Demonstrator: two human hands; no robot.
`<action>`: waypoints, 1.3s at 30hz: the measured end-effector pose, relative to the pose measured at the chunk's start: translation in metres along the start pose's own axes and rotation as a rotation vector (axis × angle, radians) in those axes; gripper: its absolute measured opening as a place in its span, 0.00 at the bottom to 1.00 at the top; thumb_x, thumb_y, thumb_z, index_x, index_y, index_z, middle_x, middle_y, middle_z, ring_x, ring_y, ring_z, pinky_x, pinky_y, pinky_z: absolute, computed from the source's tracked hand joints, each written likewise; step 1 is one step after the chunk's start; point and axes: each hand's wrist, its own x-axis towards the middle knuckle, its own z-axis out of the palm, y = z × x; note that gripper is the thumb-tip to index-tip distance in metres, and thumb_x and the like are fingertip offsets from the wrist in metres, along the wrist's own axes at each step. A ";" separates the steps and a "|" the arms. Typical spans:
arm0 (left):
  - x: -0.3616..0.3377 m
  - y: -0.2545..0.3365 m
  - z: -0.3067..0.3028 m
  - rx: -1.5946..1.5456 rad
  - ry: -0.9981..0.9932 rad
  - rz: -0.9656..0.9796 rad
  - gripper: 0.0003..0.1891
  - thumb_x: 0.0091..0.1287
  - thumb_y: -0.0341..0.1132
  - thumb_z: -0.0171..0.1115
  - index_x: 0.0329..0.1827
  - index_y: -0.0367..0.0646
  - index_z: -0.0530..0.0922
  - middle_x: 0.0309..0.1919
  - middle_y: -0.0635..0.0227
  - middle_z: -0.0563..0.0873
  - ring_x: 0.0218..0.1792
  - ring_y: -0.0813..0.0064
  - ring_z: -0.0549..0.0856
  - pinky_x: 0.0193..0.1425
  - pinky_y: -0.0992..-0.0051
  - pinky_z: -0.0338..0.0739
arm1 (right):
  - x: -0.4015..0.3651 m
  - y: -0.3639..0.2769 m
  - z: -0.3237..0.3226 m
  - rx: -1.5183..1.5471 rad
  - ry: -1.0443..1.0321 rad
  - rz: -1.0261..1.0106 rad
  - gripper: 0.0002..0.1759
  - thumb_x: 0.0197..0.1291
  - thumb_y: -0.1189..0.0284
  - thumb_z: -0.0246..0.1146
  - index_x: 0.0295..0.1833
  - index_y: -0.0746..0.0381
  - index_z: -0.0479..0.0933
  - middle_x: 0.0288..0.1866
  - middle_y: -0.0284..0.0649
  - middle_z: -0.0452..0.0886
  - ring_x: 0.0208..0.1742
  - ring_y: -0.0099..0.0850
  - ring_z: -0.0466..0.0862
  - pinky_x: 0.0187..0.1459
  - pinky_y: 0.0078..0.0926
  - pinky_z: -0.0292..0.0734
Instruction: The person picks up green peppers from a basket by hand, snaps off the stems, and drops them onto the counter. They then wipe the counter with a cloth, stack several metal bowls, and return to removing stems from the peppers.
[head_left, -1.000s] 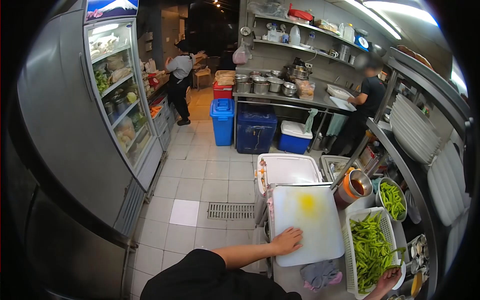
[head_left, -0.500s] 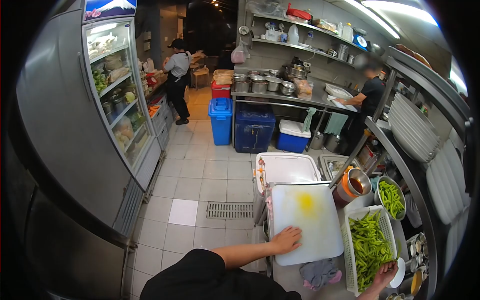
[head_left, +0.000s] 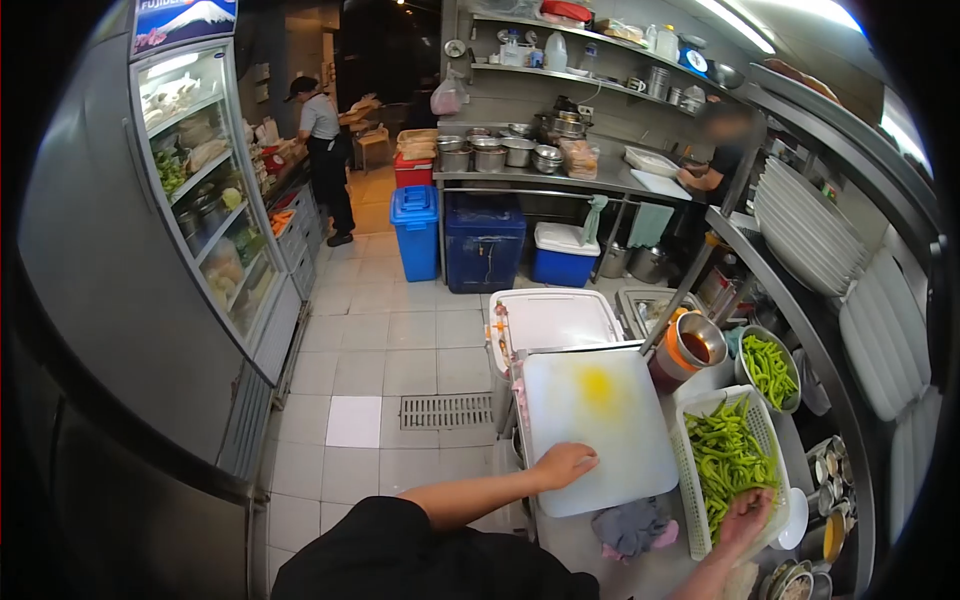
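My left hand (head_left: 566, 467) is at the near part of a white cutting board (head_left: 600, 440); its fingers are loosely bent and nothing shows in them. A yellow stain (head_left: 597, 386) marks the board's far half. To the right, my right hand (head_left: 748, 515) is at the near right end of a white plastic basket (head_left: 686, 470). Its fingers are apart and slightly curled, touching the long green chili peppers (head_left: 725, 450) that fill the basket; no pepper is clearly gripped. A crumpled grey cloth (head_left: 628, 527) lies between the board and the basket.
Behind the basket stand a metal bowl of green chilies (head_left: 768, 370) and a container of dark red liquid (head_left: 693, 347). A rack with stacked white plates (head_left: 808, 215) rises at right. One person (head_left: 718, 160) works at the back counter, another (head_left: 322, 150) near the doorway.
My left hand has gone from lying flat with spread fingers to a looser, bent pose on the board. My right hand has moved inward over the chilies. The view has shifted slightly.
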 end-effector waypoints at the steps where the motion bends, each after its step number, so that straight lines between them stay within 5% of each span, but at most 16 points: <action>1: 0.004 0.019 -0.014 -0.503 -0.099 -0.210 0.23 0.71 0.51 0.52 0.57 0.42 0.73 0.60 0.59 0.75 0.62 0.66 0.74 0.66 0.62 0.66 | -0.006 0.021 -0.003 -0.022 0.064 0.009 0.05 0.63 0.68 0.58 0.37 0.54 0.70 0.26 0.27 0.66 0.20 0.17 0.62 0.20 0.15 0.57; 2: 0.008 0.039 -0.028 -1.004 -0.202 -0.426 0.26 0.72 0.55 0.49 0.60 0.44 0.72 0.59 0.62 0.76 0.61 0.70 0.75 0.63 0.64 0.70 | -0.014 0.039 -0.004 -0.044 0.127 0.021 0.06 0.62 0.65 0.60 0.38 0.53 0.70 0.26 0.26 0.66 0.21 0.16 0.63 0.19 0.13 0.56; 4: 0.011 0.078 -0.060 -1.319 -0.321 -0.563 0.27 0.72 0.57 0.47 0.62 0.45 0.72 0.57 0.64 0.77 0.58 0.72 0.77 0.59 0.67 0.72 | -0.060 0.063 0.036 -0.299 -0.186 0.222 0.06 0.60 0.67 0.61 0.37 0.53 0.70 0.25 0.24 0.66 0.23 0.14 0.65 0.21 0.11 0.57; 5: 0.009 0.090 -0.068 -1.631 -0.436 -0.703 0.28 0.72 0.58 0.46 0.63 0.45 0.71 0.54 0.66 0.78 0.55 0.75 0.78 0.55 0.70 0.74 | -0.082 0.084 0.045 -0.553 -0.246 0.292 0.05 0.57 0.74 0.60 0.39 0.57 0.73 0.28 0.25 0.71 0.25 0.18 0.71 0.26 0.15 0.68; 6: 0.007 0.094 -0.067 -1.633 -0.439 -0.707 0.28 0.72 0.58 0.46 0.63 0.45 0.71 0.54 0.66 0.78 0.55 0.75 0.78 0.55 0.70 0.74 | -0.101 0.123 0.045 -0.948 -0.419 -0.084 0.04 0.56 0.73 0.60 0.37 0.61 0.74 0.28 0.32 0.76 0.27 0.27 0.76 0.29 0.27 0.74; 7: 0.005 0.098 -0.066 -1.566 -0.397 -0.719 0.27 0.73 0.56 0.47 0.62 0.45 0.72 0.53 0.66 0.80 0.53 0.75 0.79 0.55 0.72 0.74 | -0.123 0.117 0.086 -1.159 -0.595 -0.124 0.06 0.57 0.71 0.60 0.37 0.63 0.74 0.30 0.43 0.80 0.30 0.39 0.81 0.33 0.37 0.75; 9: 0.000 0.093 -0.053 -1.499 -0.366 -0.725 0.26 0.73 0.55 0.48 0.61 0.44 0.73 0.51 0.65 0.81 0.51 0.75 0.80 0.54 0.73 0.74 | -0.145 0.140 0.096 -1.219 -0.607 -0.192 0.07 0.58 0.71 0.59 0.38 0.63 0.75 0.31 0.50 0.79 0.32 0.45 0.81 0.34 0.38 0.75; 11: -0.017 0.064 -0.023 -1.426 -0.294 -0.531 0.24 0.73 0.51 0.50 0.58 0.40 0.76 0.50 0.65 0.82 0.51 0.75 0.80 0.57 0.74 0.73 | -0.152 0.150 0.093 -1.233 -0.648 -0.113 0.07 0.58 0.71 0.59 0.38 0.63 0.75 0.32 0.51 0.80 0.33 0.47 0.81 0.35 0.39 0.75; 15: -0.031 0.054 -0.024 -1.123 -0.056 -0.495 0.22 0.73 0.49 0.51 0.51 0.37 0.79 0.43 0.66 0.84 0.47 0.75 0.81 0.57 0.74 0.72 | -0.165 0.148 0.090 -1.244 -0.666 0.075 0.10 0.61 0.68 0.58 0.42 0.63 0.76 0.35 0.52 0.81 0.37 0.50 0.82 0.38 0.40 0.76; 19: -0.035 0.063 -0.041 -0.945 -0.098 -0.403 0.23 0.73 0.49 0.50 0.52 0.37 0.79 0.42 0.64 0.84 0.45 0.75 0.80 0.54 0.74 0.73 | -0.170 0.145 0.096 -1.221 -0.625 0.254 0.13 0.63 0.65 0.59 0.46 0.64 0.76 0.37 0.53 0.82 0.40 0.48 0.84 0.39 0.38 0.76; 26: -0.037 0.058 -0.038 -0.881 -0.048 -0.444 0.23 0.72 0.51 0.50 0.39 0.38 0.79 0.29 0.67 0.80 0.33 0.77 0.78 0.40 0.75 0.73 | -0.171 0.149 0.096 -1.219 -0.628 0.133 0.11 0.62 0.67 0.61 0.42 0.64 0.78 0.35 0.51 0.82 0.38 0.46 0.84 0.38 0.36 0.76; 29: -0.039 0.065 -0.041 -0.913 -0.008 -0.475 0.23 0.72 0.51 0.49 0.31 0.38 0.77 0.24 0.70 0.77 0.28 0.78 0.75 0.34 0.74 0.70 | -0.171 0.150 0.095 -1.151 -0.670 0.009 0.10 0.62 0.67 0.62 0.42 0.64 0.78 0.30 0.45 0.80 0.30 0.36 0.80 0.34 0.29 0.74; 32: -0.036 0.057 -0.040 -0.952 -0.034 -0.535 0.25 0.72 0.51 0.47 0.24 0.40 0.74 0.19 0.72 0.73 0.24 0.78 0.71 0.30 0.75 0.66 | -0.169 0.149 0.094 -1.107 -0.761 -0.038 0.09 0.62 0.70 0.61 0.41 0.65 0.78 0.32 0.45 0.81 0.30 0.37 0.80 0.36 0.29 0.75; 34: -0.034 0.048 -0.038 -0.960 -0.098 -0.586 0.26 0.72 0.51 0.47 0.21 0.41 0.73 0.17 0.72 0.72 0.22 0.78 0.70 0.29 0.75 0.64 | -0.172 0.140 0.105 -1.033 -1.021 -0.092 0.10 0.65 0.70 0.58 0.47 0.62 0.79 0.31 0.45 0.81 0.31 0.39 0.83 0.38 0.30 0.77; 38: -0.029 0.038 -0.051 -1.157 -0.034 -0.532 0.24 0.72 0.47 0.45 0.17 0.43 0.69 0.15 0.71 0.70 0.19 0.78 0.68 0.27 0.77 0.63 | -0.172 0.131 0.096 -0.934 -0.834 0.177 0.11 0.66 0.71 0.55 0.50 0.62 0.77 0.31 0.40 0.80 0.26 0.29 0.79 0.31 0.25 0.75; 39: -0.030 0.035 -0.056 -1.186 0.048 -0.490 0.24 0.72 0.45 0.43 0.17 0.43 0.68 0.15 0.71 0.70 0.20 0.78 0.69 0.28 0.77 0.63 | -0.162 0.127 0.090 -0.776 -0.625 0.348 0.10 0.65 0.74 0.56 0.51 0.61 0.75 0.30 0.36 0.78 0.23 0.24 0.74 0.27 0.22 0.70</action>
